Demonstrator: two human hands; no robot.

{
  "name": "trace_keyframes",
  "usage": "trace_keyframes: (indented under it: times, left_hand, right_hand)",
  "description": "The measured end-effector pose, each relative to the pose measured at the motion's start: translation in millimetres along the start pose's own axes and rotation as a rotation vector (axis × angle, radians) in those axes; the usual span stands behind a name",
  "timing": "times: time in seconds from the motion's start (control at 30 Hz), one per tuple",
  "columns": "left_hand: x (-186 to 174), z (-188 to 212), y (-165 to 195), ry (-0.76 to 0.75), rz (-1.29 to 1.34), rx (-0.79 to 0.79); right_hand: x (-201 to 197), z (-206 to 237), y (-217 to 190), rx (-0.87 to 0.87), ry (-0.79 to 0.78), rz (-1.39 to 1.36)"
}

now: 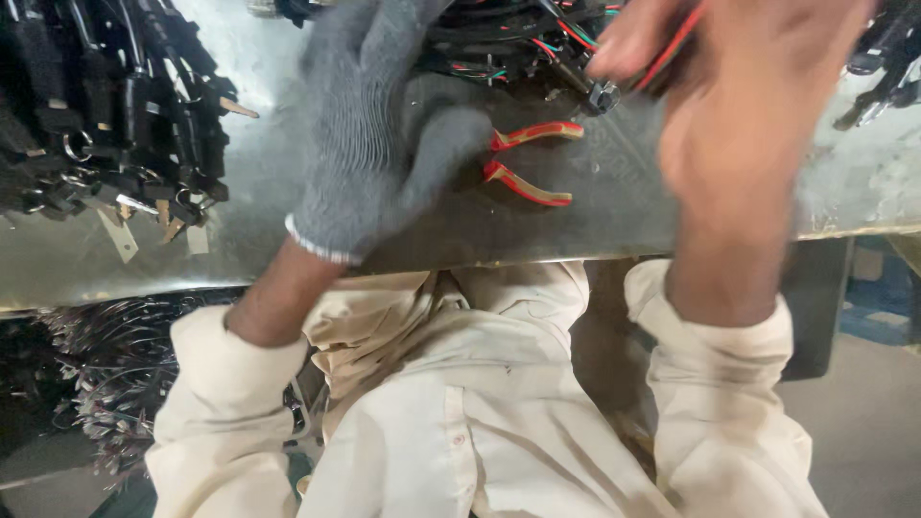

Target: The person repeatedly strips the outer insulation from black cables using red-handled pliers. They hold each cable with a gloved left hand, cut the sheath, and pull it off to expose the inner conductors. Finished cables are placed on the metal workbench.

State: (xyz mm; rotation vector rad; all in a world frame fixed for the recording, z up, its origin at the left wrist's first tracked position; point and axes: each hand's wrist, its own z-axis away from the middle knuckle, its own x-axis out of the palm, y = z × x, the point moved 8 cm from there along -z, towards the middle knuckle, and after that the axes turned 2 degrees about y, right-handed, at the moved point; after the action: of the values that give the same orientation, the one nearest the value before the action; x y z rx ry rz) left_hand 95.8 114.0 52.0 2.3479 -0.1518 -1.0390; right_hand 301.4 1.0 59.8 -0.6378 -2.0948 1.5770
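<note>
The gloved left hand (384, 125) lay open beside the red-handled pliers (530, 163) on the metal surface (633, 211); beyond them, the bare right hand (739, 105) pinched a red wire (676, 43), lifting it from the wire bundle (508, 38).

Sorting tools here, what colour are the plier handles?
Red with tan edging, in the head view: plier handles.

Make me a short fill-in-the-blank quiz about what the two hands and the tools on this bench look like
1. The left hand wears a knitted ____ glove.
2. The right hand is ____, with no glove.
3. The pliers on the metal bench have ____ handles.
4. The right hand's fingers pinch a thin ____ wire.

Missing words: grey; bare; red; red
</note>
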Motion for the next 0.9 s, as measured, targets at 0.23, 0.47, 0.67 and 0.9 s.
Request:
trace_keyframes:
  times: [0.23,0.47,0.67,0.9]
  left_hand:
    - [70.3,72.7,28.2,-0.339,0.707,-0.740]
    - [85.1,139.6,3.9,0.042,1.476,-0.915]
    - [58.7,129.1,31.6,-0.081,0.767,-0.078]
    - [-9.8,128.0,13.2,0.599,1.925,-0.804]
  right_hand:
    - [54.5,98.7,22.6,0.108,0.070,-0.221]
    - [89.5,110.5,19.6,0.293,0.036,-0.975]
    - [120.2,153.1,-24.1,0.064,-0.463,-0.191]
    - [116.5,171.6,-0.3,-0.250,-0.564,0.724]
